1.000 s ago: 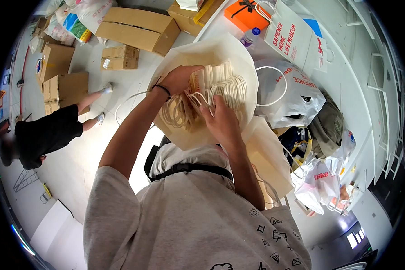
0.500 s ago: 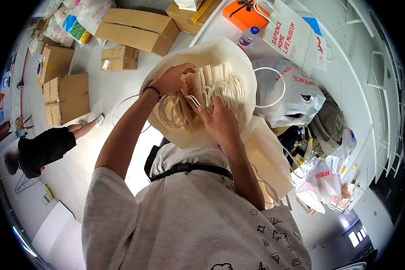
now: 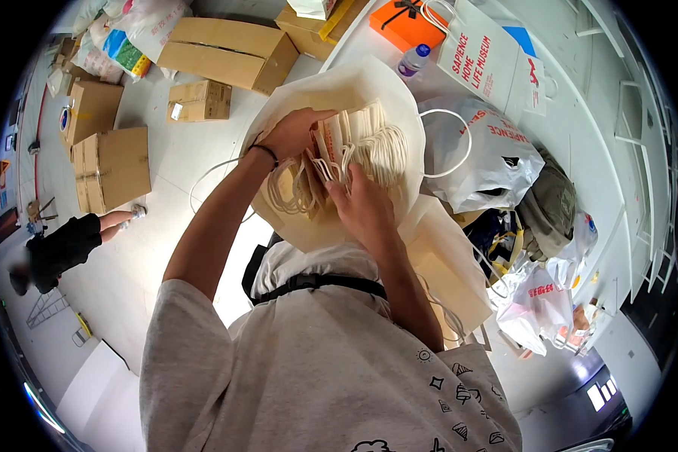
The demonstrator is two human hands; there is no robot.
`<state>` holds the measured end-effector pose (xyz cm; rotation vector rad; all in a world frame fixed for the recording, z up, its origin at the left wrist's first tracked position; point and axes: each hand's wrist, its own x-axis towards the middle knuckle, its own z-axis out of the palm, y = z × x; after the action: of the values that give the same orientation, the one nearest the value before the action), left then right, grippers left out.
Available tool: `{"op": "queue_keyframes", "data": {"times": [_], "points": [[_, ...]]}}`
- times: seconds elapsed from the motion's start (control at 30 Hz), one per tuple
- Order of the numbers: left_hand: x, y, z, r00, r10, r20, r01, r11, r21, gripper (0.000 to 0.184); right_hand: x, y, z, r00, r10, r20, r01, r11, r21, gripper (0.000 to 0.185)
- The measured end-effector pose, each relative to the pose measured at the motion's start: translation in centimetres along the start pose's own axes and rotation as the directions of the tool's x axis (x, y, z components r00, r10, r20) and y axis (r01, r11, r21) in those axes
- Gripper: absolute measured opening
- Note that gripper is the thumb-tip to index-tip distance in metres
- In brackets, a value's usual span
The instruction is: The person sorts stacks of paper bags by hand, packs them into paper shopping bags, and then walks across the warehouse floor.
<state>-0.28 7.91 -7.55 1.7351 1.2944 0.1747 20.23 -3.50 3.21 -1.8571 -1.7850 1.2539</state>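
A large white paper bag [image 3: 279, 98] stands open in front of my body, with a white rope handle on each side. Packed upright inside are several smaller folded paper bags [image 3: 365, 120] with looped white cord handles [image 3: 384, 154]. My left hand [image 3: 297, 132], with a dark band at the wrist, reaches in from the left, fingers curled over the top edge of the folded bags; their tips are partly hidden. Lower down, my right hand [image 3: 365, 207] pinches at the cords and edges of the folded bags with thumb and forefinger.
Beside me on the right stands another pale paper bag [image 3: 448, 275]. The white table holds a bottle [image 3: 413, 62], an orange box [image 3: 407, 26], a printed paper bag [image 3: 486, 60] and plastic bags [image 3: 490, 151]. Cardboard boxes [image 3: 113, 169] sit on the floor; a person [image 3: 64, 245] walks at left.
My left hand has moved slightly right, its fingers further over the folded bags. The right hand has shifted slightly left and down. The person at left has moved further away.
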Motion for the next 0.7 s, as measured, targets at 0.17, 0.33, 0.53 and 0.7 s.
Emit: {"op": "queue_keyframes", "data": {"times": [0.17, 0.33, 0.53, 0.7], "points": [[1.0, -0.7, -0.5, 0.999, 0.009, -0.046, -0.006, 0.998, 0.062, 0.025, -0.1, 0.3, 0.2, 1.000, 0.019, 0.008, -0.019, 0.999, 0.025, 0.037], [1.7, 2.7, -0.4, 0.982, -0.165, -0.095, 0.168, 0.986, 0.019, 0.036, 0.0, 0.4, 1.1, 0.997, -0.013, 0.078, 0.016, 0.999, -0.031, 0.042], [1.6, 3.0, -0.7, 0.982, -0.170, -0.084, 0.181, 0.972, 0.148, 0.039, -0.4, 0.0, 0.4, 0.986, -0.061, 0.158, 0.062, 0.998, -0.001, 0.040], [3.1, -1.6, 0.4, 0.973, 0.207, 0.101, -0.230, 0.866, 0.443, 0.038, -0.7, 0.4, 0.8, 0.991, -0.127, 0.043, 0.126, 0.992, 0.031, 0.040]]}}
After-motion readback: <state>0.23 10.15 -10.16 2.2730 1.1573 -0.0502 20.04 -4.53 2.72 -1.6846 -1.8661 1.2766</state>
